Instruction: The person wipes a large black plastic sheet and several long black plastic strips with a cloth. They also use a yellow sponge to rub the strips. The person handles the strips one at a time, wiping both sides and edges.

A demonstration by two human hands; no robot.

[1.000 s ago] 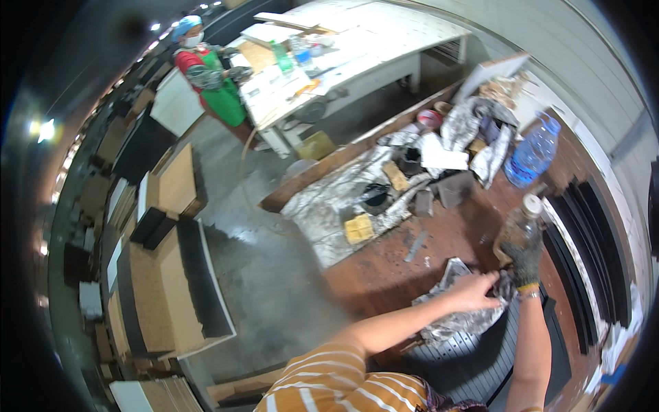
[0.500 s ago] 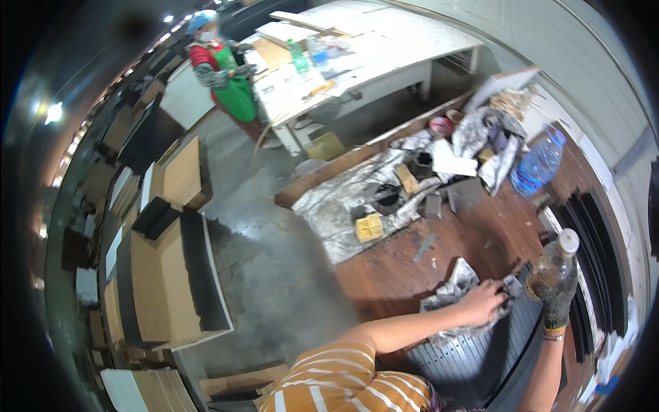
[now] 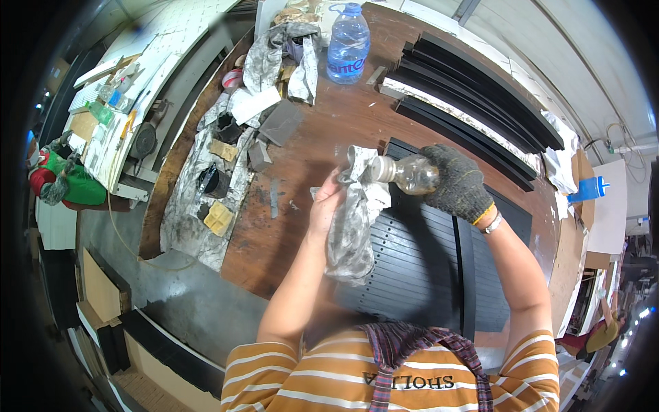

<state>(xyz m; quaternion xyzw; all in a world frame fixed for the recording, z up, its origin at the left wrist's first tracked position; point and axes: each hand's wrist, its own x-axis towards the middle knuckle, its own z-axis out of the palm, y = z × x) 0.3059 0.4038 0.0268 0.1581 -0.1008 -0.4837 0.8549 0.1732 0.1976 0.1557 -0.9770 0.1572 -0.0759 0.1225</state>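
Note:
My bare left hand (image 3: pixel 325 207) grips a white cloth rag (image 3: pixel 352 242) smeared with grey and black, which hangs down over the panel. In a dark knitted glove, my right hand (image 3: pixel 458 180) is wrapped round a small clear plastic bottle (image 3: pixel 417 174). The bottle lies tipped sideways, its white-capped end against the upper part of the rag. Whether liquid comes out, I cannot tell. Below both hands lies a black panel (image 3: pixel 412 254) with parallel grooves and rows of small holes. A black strip (image 3: pixel 466 281) runs along it.
Long black strips (image 3: pixel 473 89) are stacked at the far right of the brown table (image 3: pixel 309 165). A large water bottle (image 3: pixel 349 44) stands at the back. Left lie a yellow sponge (image 3: pixel 218 218), grey blocks (image 3: pixel 281 122) and a dark cup (image 3: pixel 215 182) on stained cloth. A co-worker (image 3: pixel 75 175) stands far left.
My left hand has lifted the rag off the panel to the bottle. My right hand has tipped the bottle from upright to sideways, toward the rag. The view has turned right.

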